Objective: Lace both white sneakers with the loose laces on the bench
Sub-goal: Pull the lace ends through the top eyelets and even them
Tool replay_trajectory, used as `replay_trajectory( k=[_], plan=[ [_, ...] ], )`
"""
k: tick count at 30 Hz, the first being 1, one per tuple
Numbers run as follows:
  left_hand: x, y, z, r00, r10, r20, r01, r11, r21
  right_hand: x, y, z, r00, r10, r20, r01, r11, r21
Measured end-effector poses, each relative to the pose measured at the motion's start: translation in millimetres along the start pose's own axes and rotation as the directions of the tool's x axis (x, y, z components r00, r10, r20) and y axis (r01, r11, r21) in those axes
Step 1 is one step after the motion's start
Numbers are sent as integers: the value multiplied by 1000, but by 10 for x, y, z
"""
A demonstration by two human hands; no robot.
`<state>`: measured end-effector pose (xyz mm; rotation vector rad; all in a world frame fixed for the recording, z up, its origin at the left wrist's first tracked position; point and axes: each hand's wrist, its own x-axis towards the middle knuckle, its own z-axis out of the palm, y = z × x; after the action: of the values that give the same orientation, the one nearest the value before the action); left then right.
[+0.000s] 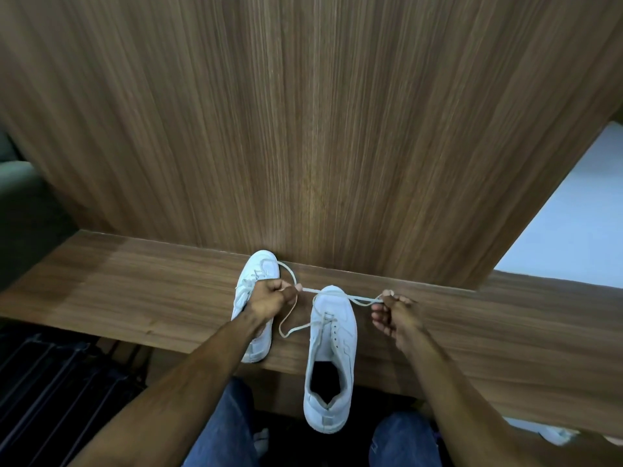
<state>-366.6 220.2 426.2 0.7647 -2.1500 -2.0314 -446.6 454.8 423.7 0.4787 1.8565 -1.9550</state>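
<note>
Head view: both sneakers stand on the desk (135, 298). Left sneaker (256, 298) appears laced. Right sneaker (332, 352): lower eyelets threaded only. Left hand (269, 298) and right hand (394, 315) each pinch the lace (337, 294), pulled taut.

wood-grain wall panel (303, 112), dark ribbed case (50, 392), blue jeans (222, 429)

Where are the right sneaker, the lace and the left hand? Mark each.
right sneaker (332, 345): head view, on its white upper beside the eyelets.
lace (340, 294): head view, on the taut stretch between the hands.
left hand (269, 298): head view, on its back.
</note>
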Motion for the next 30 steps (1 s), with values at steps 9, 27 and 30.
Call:
replay_trajectory(
  k=[9,27,30],
  plan=[
    [145,499,221,977,-139,-161,2,763,-646,-29,228,273,1000,-10,5,10,1000,8],
    [110,-165,476,932,209,295,-354,691,630,-88,656,435,919,-182,350,392,343,-853],
    [48,-261,501,935,118,335,-345,530,775,-7,618,385,937,-177,301,349,466,-813]
  ],
)
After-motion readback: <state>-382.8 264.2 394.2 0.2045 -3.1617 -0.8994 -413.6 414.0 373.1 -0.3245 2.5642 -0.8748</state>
